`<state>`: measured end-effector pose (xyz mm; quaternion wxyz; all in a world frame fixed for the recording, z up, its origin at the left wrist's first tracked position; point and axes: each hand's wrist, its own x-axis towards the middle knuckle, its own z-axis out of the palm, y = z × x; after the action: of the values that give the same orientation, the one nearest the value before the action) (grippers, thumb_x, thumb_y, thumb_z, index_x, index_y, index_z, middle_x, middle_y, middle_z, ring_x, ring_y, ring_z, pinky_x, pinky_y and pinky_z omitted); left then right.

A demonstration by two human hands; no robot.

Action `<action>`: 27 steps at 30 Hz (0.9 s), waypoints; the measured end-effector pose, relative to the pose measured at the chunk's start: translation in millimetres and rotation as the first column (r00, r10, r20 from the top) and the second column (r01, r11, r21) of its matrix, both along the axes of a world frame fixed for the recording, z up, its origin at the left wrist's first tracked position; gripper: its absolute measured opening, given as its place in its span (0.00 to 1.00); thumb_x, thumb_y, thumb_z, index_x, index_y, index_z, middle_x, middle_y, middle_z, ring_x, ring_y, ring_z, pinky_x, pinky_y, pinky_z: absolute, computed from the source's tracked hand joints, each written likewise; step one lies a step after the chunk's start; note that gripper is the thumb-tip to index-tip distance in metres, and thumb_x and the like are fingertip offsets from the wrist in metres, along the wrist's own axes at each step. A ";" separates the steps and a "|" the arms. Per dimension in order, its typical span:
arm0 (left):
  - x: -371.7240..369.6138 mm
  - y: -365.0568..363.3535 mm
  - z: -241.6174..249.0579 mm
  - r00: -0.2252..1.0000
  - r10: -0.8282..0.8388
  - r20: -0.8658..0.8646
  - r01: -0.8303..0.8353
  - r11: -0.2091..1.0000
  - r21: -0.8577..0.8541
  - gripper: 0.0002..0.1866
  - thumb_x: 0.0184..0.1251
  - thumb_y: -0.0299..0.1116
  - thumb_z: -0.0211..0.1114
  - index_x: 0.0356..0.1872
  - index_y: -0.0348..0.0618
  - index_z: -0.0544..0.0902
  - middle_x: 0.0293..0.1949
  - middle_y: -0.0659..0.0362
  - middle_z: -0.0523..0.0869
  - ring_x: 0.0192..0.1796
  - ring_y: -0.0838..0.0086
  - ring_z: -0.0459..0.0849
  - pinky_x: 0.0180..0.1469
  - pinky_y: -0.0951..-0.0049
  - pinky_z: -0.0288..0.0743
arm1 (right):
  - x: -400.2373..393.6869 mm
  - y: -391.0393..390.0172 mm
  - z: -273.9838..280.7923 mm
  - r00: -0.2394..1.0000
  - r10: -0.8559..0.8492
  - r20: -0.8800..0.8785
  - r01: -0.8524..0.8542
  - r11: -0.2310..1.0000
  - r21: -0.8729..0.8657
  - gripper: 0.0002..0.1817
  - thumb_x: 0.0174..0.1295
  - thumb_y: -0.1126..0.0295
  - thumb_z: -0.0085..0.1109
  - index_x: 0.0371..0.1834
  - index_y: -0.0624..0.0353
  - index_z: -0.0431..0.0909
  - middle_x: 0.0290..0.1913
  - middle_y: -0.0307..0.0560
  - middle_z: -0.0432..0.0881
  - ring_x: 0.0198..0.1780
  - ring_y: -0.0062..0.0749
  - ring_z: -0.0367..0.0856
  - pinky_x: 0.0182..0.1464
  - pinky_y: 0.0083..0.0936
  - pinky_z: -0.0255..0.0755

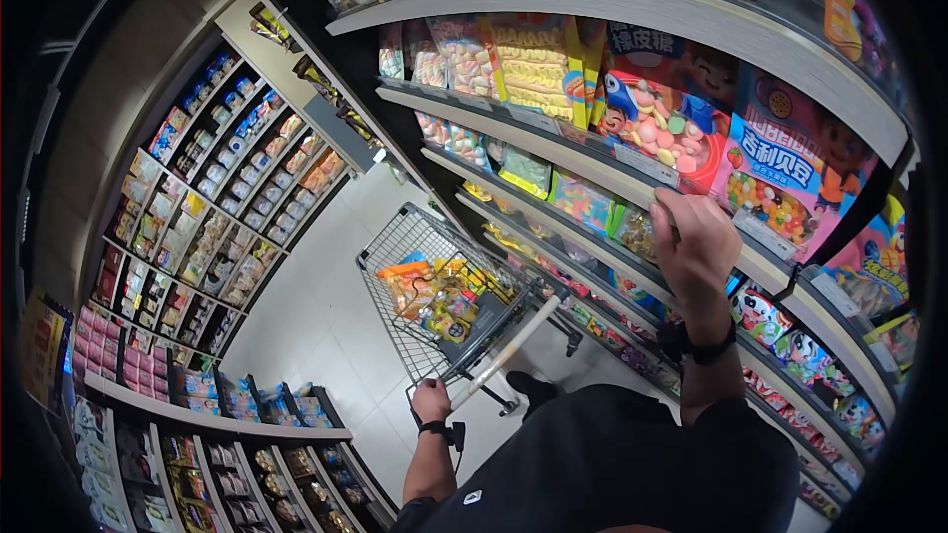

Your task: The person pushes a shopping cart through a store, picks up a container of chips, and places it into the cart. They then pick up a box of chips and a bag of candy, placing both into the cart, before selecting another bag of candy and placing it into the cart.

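Note:
My left hand (431, 401) is wrapped round the left end of the handle of a wire shopping cart (380, 262). Inside the cart lie several packaged snacks (444, 311), some orange, some yellow and dark. Raised to the right-hand shelves, my right hand (699, 242) is closed, its fingers curled right at the shelf's front edge (647, 166). Its palm faces away, so I cannot tell what, if anything, it holds. Just above it stand a pink candy bag (662, 123) and a blue-and-red bag of jelly beans (780, 178). Lower bags of sweets (588, 199) are partly behind my right hand.
More marshmallow bags (538, 64) fill the shelf farther along, with snack bags hanging at the shelf end. Across the tiled floor (321, 306), a curved wall shelf (227, 178) carries jars and packets. Low bins (247, 400) with packaged goods stand at the lower left.

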<state>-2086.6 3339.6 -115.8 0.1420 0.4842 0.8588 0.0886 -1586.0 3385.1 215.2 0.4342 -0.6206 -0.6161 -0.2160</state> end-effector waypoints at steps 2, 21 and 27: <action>2.8 5.2 1.6 1.000 -0.018 0.012 0.018 1.000 -0.008 0.18 0.72 0.48 0.64 0.44 0.45 0.91 0.43 0.46 0.92 0.49 0.50 0.90 0.56 0.54 0.82 | 1.1 1.8 0.6 1.000 0.006 0.007 -0.006 1.000 -0.011 0.09 0.63 0.67 0.70 0.44 0.54 0.87 0.36 0.43 0.87 0.39 0.41 0.85 0.43 0.35 0.79; 7.8 5.1 8.5 1.000 0.005 0.016 -0.005 1.000 0.017 0.17 0.72 0.47 0.64 0.42 0.44 0.91 0.41 0.49 0.93 0.48 0.51 0.91 0.55 0.55 0.83 | -2.1 3.6 -2.5 1.000 -0.009 0.007 0.009 0.999 0.045 0.06 0.63 0.69 0.70 0.41 0.55 0.86 0.34 0.45 0.86 0.37 0.42 0.85 0.42 0.34 0.79; 3.0 3.7 -1.5 0.998 0.026 0.050 -0.028 0.998 0.048 0.16 0.72 0.46 0.65 0.42 0.45 0.91 0.41 0.48 0.93 0.48 0.50 0.91 0.54 0.54 0.83 | -1.1 3.4 -3.4 1.000 0.000 0.024 -0.002 0.998 0.058 0.05 0.63 0.69 0.70 0.41 0.54 0.87 0.34 0.45 0.86 0.36 0.41 0.85 0.41 0.34 0.78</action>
<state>-2083.6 3343.3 -117.3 0.1501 0.4735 0.8591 0.1233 -1587.1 3388.5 211.8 0.4449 -0.6048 -0.6150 -0.2409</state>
